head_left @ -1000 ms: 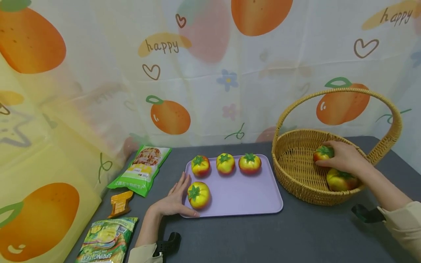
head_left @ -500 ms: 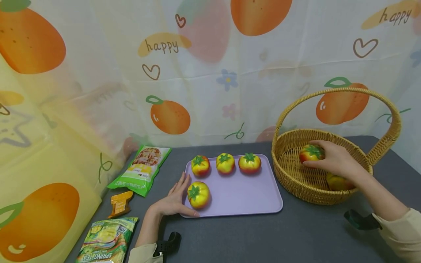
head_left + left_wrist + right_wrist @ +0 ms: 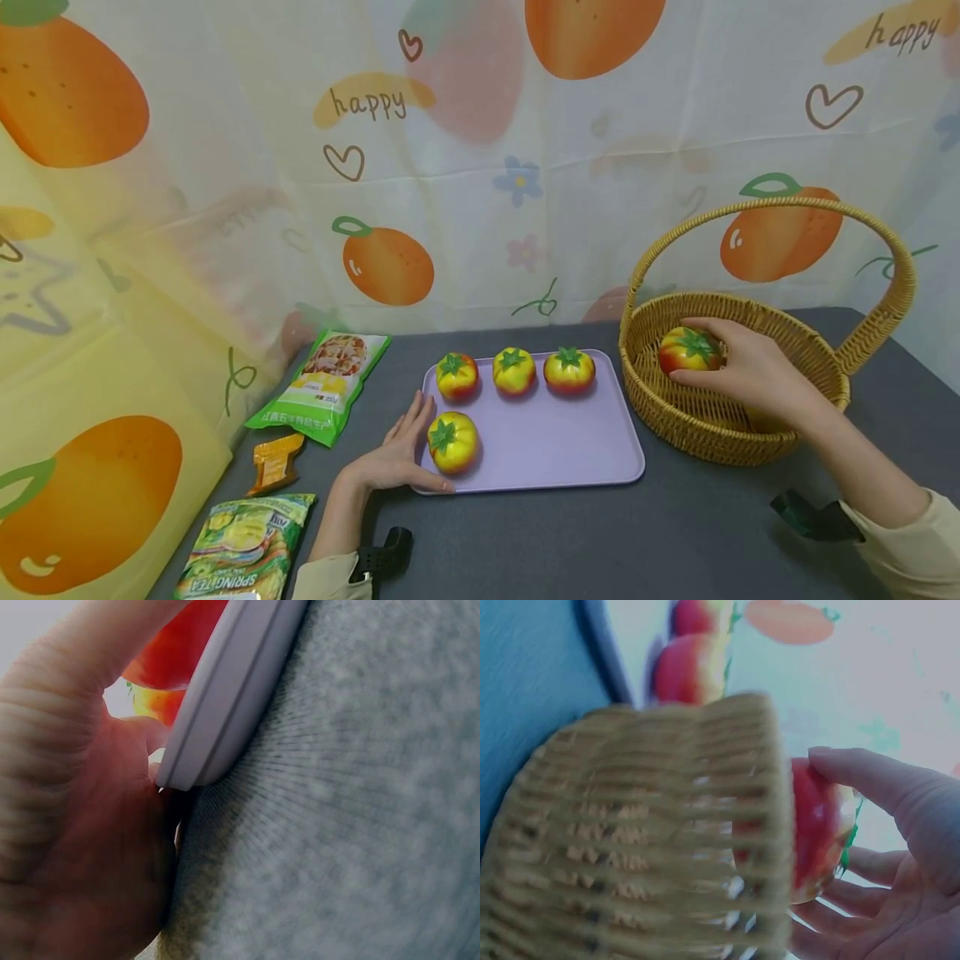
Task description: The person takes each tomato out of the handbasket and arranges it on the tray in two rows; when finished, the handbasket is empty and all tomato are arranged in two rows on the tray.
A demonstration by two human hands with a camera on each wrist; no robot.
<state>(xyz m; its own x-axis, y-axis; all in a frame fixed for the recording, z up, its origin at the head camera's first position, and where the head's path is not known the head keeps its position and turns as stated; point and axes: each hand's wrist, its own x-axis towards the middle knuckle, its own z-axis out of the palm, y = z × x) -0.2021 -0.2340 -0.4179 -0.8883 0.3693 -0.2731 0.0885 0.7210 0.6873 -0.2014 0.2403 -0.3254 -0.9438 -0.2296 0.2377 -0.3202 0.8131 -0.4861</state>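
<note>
A yellow-and-red toy tomato (image 3: 688, 349) with green leaves is gripped between the thumb and fingers of my right hand (image 3: 757, 371), inside the wicker basket (image 3: 720, 446) near its left wall. Behind the basket's rim in the right wrist view, the same tomato shows red. Under my right hand, another tomato in the basket is mostly hidden. My left hand (image 3: 397, 454) rests at the front-left corner of the lilac tray (image 3: 555, 446), fingers straight along its left edge and thumb along the front. Beside that hand on the tray sits a tomato (image 3: 453, 443).
Along the tray's back edge stand three more tomatoes: left (image 3: 457, 377), middle (image 3: 514, 372) and right (image 3: 569, 372). Left of the tray lie a green food packet (image 3: 322, 387), a small orange wrapper (image 3: 275, 463) and a Spring Tea bag (image 3: 243, 546). The basket's tall handle (image 3: 772, 202) arches above it.
My right hand has carried its tomato leftward within the basket, from the right side toward the left wall. The left hand and tray have stayed put.
</note>
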